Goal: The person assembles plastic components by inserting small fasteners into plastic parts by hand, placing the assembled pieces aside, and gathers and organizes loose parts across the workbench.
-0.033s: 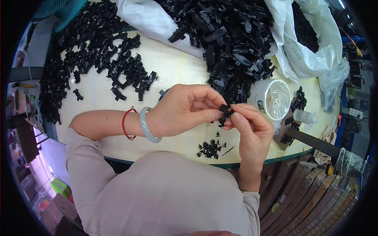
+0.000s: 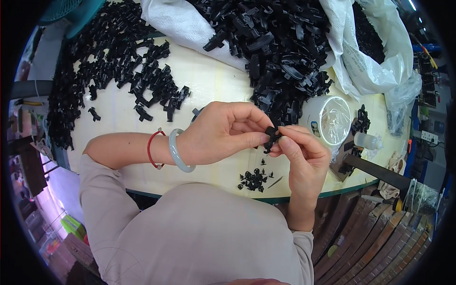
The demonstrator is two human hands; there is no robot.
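Note:
Between the fingertips of both my hands is a small black plastic part (image 2: 271,137), held above the table. My left hand (image 2: 223,128) comes in from the left, thumb and forefinger pinched on the part. From the right, my right hand (image 2: 304,151) grips its other side with thumb and fingers; the fingertips hide some of it. Just below on the tabletop lies a cluster of tiny black pegs (image 2: 253,180), with a thin pointed metal tool (image 2: 275,182) beside it.
A big heap of black plastic parts (image 2: 285,61) spills from a white woven sack (image 2: 190,33) at the back. More black parts (image 2: 137,71) spread over the left. Right of my hands stand a white tub (image 2: 332,120) lined with clear plastic and a dark metal bar (image 2: 375,172).

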